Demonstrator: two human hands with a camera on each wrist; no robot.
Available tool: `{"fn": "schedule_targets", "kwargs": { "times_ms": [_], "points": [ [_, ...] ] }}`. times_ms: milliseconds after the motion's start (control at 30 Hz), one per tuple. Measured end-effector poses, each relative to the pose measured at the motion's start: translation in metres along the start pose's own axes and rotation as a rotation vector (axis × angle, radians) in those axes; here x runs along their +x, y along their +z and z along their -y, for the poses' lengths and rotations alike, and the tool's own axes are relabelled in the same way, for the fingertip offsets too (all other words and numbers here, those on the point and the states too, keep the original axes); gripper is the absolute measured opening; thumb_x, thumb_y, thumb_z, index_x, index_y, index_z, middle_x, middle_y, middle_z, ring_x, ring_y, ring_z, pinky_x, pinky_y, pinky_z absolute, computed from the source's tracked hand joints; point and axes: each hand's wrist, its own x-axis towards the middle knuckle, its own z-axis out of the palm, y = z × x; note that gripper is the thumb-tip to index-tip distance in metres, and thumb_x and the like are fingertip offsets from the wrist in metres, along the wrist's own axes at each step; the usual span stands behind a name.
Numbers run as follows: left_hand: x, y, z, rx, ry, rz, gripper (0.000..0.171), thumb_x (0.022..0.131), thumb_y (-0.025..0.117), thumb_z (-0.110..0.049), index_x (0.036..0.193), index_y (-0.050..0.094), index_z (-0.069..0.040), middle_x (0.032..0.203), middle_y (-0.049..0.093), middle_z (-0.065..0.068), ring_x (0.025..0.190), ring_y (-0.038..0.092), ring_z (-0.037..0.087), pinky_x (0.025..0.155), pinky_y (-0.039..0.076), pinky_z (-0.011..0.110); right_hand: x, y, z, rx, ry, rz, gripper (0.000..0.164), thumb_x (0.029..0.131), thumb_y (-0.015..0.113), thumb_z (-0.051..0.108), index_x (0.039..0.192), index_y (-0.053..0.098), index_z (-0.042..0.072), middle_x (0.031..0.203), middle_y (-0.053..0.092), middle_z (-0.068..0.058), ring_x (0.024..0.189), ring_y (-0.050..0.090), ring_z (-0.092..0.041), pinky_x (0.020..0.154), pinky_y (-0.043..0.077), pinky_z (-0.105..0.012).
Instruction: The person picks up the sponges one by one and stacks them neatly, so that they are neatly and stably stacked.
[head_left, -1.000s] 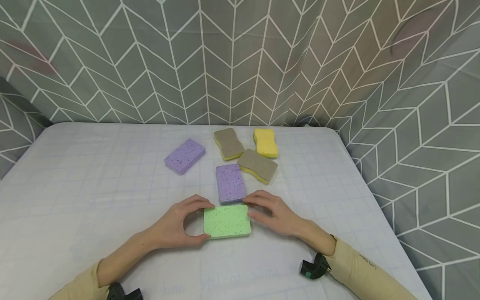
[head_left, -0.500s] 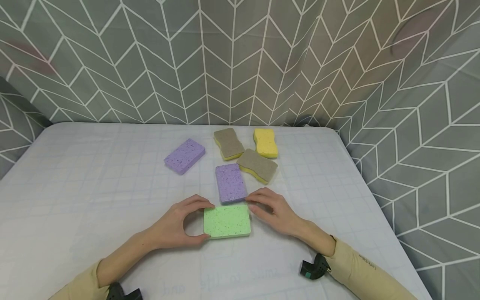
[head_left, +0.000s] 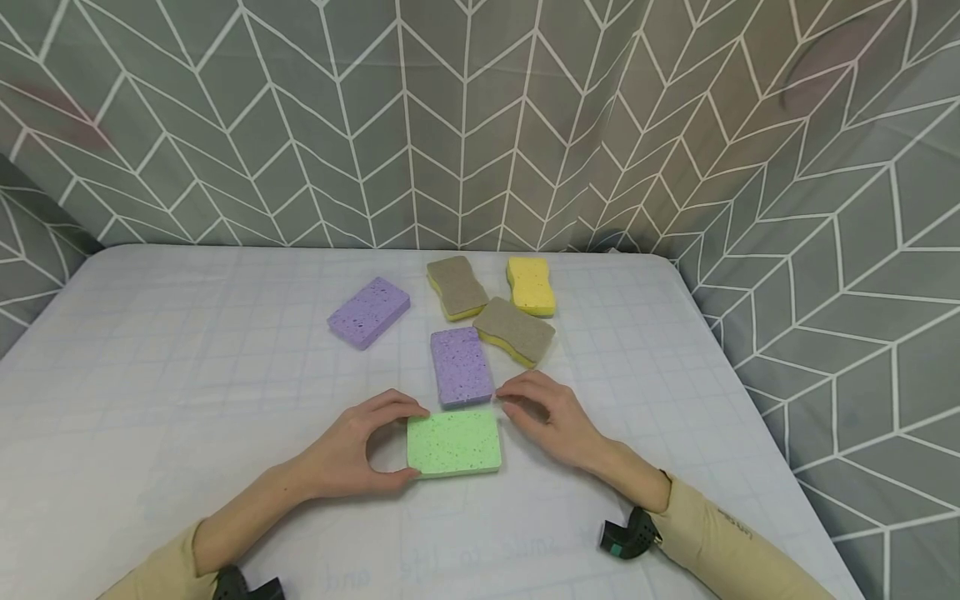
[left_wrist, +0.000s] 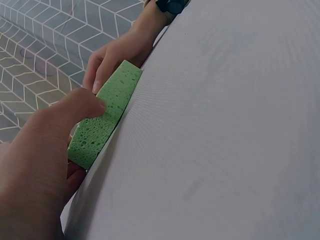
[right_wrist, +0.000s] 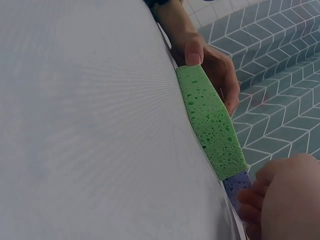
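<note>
A green sponge (head_left: pixel 453 443) lies flat on the white-covered table. My left hand (head_left: pixel 360 442) holds its left end, thumb at the near edge and fingers at the far edge; the left wrist view shows the thumb on the green sponge (left_wrist: pixel 102 112). Just beyond it lies a purple sponge (head_left: pixel 461 367), its near end close to the green one. My right hand (head_left: pixel 551 417) is at the right of both sponges, fingers loosely bent, fingertips beside the purple sponge's near right corner. Whether they touch it I cannot tell. In the right wrist view the hand (right_wrist: pixel 287 195) partly hides the purple sponge (right_wrist: pixel 236 189).
Another purple sponge (head_left: pixel 370 312) lies farther back on the left. Two yellow sponges with grey-brown tops, one at the back (head_left: pixel 457 287) and one nearer (head_left: pixel 516 330), lie close to a plain yellow sponge (head_left: pixel 531 286). A patterned grey curtain (head_left: pixel 435 125) hangs behind the table (head_left: pixel 187 350).
My right hand has drawn away from the green sponge's right end, shifting slightly right and back. My left hand and all the sponges look unmoved.
</note>
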Motion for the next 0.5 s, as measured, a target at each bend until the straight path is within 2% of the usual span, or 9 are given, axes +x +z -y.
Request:
{"fn": "schedule_targets", "kwargs": {
  "times_ms": [267, 500],
  "points": [
    [0.0002, -0.0001, -0.0012, -0.013, -0.006, 0.003, 0.065, 0.074, 0.088, -0.028, 0.132, 0.059, -0.024, 0.125, 0.059, -0.01, 0.113, 0.06, 0.011, 0.103, 0.049, 0.028, 0.0008, -0.0011, 0.0018, 0.061, -0.095, 0.099, 0.03, 0.097, 0.058, -0.002, 0.124, 0.068, 0.005, 0.118, 0.071, -0.004, 0.108, 0.065, -0.018, 0.093, 0.055, -0.03],
    [0.0012, 0.0, -0.0021, -0.02, 0.005, 0.0, 0.065, 0.074, 0.089, -0.027, 0.132, 0.059, -0.023, 0.125, 0.059, -0.009, 0.114, 0.06, 0.011, 0.103, 0.048, 0.028, 0.0014, -0.0007, 0.0015, 0.049, -0.104, 0.087, 0.03, 0.096, 0.059, -0.002, 0.124, 0.069, 0.004, 0.118, 0.072, -0.005, 0.106, 0.066, -0.018, 0.089, 0.056, -0.03]
  ]
}}
